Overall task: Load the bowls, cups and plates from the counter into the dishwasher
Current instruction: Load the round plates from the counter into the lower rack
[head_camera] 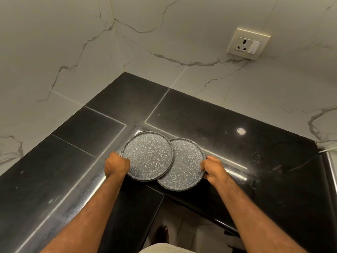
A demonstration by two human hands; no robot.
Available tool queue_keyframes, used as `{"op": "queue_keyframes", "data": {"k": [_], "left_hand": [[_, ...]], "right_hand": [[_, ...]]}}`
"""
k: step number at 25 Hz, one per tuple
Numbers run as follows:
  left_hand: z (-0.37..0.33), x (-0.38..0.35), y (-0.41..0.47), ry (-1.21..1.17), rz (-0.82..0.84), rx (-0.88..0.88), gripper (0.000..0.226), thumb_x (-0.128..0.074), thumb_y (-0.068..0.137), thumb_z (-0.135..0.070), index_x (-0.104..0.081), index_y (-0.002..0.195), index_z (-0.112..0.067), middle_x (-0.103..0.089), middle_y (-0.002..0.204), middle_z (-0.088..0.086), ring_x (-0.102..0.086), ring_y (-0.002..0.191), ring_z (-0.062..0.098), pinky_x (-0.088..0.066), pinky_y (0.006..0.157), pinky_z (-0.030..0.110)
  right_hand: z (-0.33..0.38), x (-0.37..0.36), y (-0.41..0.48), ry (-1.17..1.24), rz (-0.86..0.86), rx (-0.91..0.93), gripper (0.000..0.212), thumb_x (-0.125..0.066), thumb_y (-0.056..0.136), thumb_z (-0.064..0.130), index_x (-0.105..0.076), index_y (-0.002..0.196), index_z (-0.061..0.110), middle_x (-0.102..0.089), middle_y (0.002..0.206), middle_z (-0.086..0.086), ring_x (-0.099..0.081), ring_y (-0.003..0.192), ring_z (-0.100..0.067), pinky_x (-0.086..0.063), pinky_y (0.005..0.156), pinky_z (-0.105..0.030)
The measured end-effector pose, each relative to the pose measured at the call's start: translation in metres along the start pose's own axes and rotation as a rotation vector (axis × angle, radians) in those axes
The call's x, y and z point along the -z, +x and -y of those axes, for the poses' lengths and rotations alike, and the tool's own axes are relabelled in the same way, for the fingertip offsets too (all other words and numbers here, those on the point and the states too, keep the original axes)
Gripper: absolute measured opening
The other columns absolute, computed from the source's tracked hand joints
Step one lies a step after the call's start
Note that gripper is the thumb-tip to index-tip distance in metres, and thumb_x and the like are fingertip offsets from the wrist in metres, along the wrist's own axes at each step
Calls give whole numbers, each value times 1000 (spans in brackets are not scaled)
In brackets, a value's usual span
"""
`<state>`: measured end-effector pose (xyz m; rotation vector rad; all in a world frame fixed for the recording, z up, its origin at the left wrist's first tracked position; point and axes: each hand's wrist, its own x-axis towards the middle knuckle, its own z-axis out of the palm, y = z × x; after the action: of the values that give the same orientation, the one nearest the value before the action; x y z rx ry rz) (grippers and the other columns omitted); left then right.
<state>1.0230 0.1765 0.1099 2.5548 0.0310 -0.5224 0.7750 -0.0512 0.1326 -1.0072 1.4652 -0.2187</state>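
Two round grey speckled plates lie over the inner corner of a black stone counter (200, 114). The left plate (148, 155) overlaps the edge of the right plate (186, 168). My left hand (116, 164) grips the left plate's near-left rim with curled fingers. My right hand (212, 169) grips the right plate's right rim. Whether the plates are lifted off the counter or resting on it, I cannot tell. No dishwasher, bowls or cups are in view.
White marble-look wall tiles meet in a corner behind the L-shaped counter. A wall socket with a switch (248, 43) sits at the upper right. A white cable (327, 149) shows at the right edge. Floor and a foot (162, 232) show below the counter's inner corner.
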Motion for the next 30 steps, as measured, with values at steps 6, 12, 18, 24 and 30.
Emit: {"op": "queue_keyframes", "data": {"k": [6,12,18,24,30], "left_hand": [[13,-15,4,-114,-18,81,45,-71,78,-48,-62,97,-8,-70,98,12,-67,72,24,-62,61,42],[9,-8,-28,-202,-23,191,97,-82,77,-56,-35,146,-8,-51,139,19,-68,97,40,-62,55,44],[4,-9,-43,-610,77,319,80,-84,74,6,-42,140,-12,-60,119,13,-64,81,22,-59,57,37],[5,7,-62,-961,323,438,26,-70,82,10,-62,98,-8,-67,88,7,-60,73,16,-46,54,31],[11,21,-142,-1117,385,342,19,-65,84,8,-61,91,-9,-65,81,6,-62,71,19,-52,51,33]], "right_hand": [[2,0,-19,134,78,-43,61,-53,76,-20,-58,130,8,-65,119,-14,-63,107,-29,-57,80,-43],[-2,3,-30,143,112,-83,41,-49,76,-23,-64,106,1,-64,104,-14,-60,89,-26,-54,71,-40],[3,0,-32,117,107,-82,29,-51,72,-21,-61,85,3,-57,91,-14,-55,81,-25,-49,66,-39],[3,4,-46,210,141,-72,26,-54,79,-19,-61,91,4,-62,94,-14,-60,86,-25,-54,63,-38],[-14,46,-94,275,166,7,28,-72,81,-9,-68,106,4,-73,99,-11,-69,88,-21,-56,58,-30]]}}
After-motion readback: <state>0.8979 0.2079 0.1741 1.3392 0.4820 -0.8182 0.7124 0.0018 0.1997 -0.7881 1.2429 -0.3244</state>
